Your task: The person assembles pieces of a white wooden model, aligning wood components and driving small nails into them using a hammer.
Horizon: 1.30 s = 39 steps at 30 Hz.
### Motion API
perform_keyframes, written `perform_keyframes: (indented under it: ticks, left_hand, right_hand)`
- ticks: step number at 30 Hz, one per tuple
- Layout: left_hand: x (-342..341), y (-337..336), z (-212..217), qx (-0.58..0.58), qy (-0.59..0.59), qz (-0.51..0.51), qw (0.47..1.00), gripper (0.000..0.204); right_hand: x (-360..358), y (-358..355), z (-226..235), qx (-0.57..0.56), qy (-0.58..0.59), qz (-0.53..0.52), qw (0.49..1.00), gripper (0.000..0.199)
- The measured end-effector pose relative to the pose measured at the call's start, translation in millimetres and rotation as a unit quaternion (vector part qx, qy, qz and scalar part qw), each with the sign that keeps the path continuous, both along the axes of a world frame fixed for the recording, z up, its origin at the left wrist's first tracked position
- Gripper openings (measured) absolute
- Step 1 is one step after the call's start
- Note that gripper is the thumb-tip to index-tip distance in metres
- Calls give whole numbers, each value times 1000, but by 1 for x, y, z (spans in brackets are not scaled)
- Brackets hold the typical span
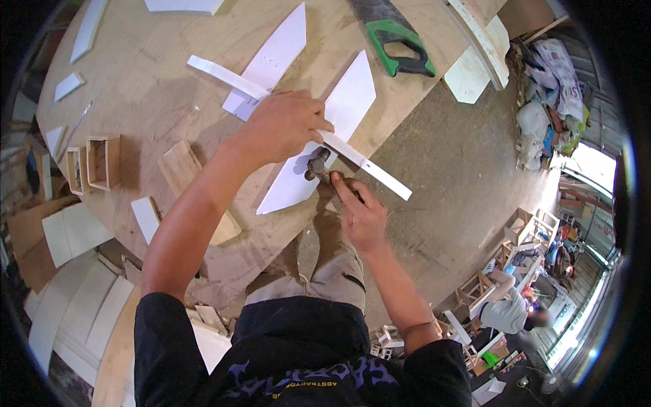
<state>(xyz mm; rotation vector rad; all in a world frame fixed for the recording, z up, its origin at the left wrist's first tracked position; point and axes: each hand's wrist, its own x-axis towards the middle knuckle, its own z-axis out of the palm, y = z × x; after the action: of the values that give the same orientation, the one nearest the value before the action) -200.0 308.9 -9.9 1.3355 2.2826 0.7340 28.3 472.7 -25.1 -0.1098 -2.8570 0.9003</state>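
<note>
A long narrow white strip (380, 178) lies across two white boards with slanted ends, one the far board (278, 51) and one the near board (352, 102). My left hand (288, 122) is closed over the strip's middle, with the fingertips at the near board. In my right hand (363, 214) is a hammer, gripped by its handle. The hammer head (317, 166) is over the near board, close beside the strip and just below my left fingers. One end of the strip sticks out past the table edge. Any nail under my left fingers is hidden.
A handsaw (400, 51) with a green and black handle lies at the table's far right. Small wooden boxes (103, 163), a wooden block (182, 166) and white offcuts (69, 86) lie on the left. Bags (542, 129) are piled at right; another person (505, 312) bends at lower right.
</note>
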Motion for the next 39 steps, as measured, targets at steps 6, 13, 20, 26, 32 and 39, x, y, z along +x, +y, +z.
perform_keyframes:
  ticks: [6,13,20,26,32,39]
  left_hand:
    - [-1,2,2,-33,-17,-12,999,24]
    - [-7,3,7,-40,-30,-3,999,25]
    - [-7,3,-1,4,-27,5,1000,23]
    - [-7,5,0,7,-30,11,999,23]
    - [-2,2,7,14,-33,37,999,28]
    - [111,-43,22,228,-59,442,865,27]
  right_hand:
    - [-1,0,-4,-10,-35,-6,999,63]
    - [-3,0,-13,-29,12,-9,999,57]
    - [-1,6,-7,-94,-25,0,995,58]
    - [0,2,-2,-121,-10,-10,993,47]
    - [42,-10,31,-169,55,-35,983,41]
    - [45,15,86,-169,-47,-223,959,26]
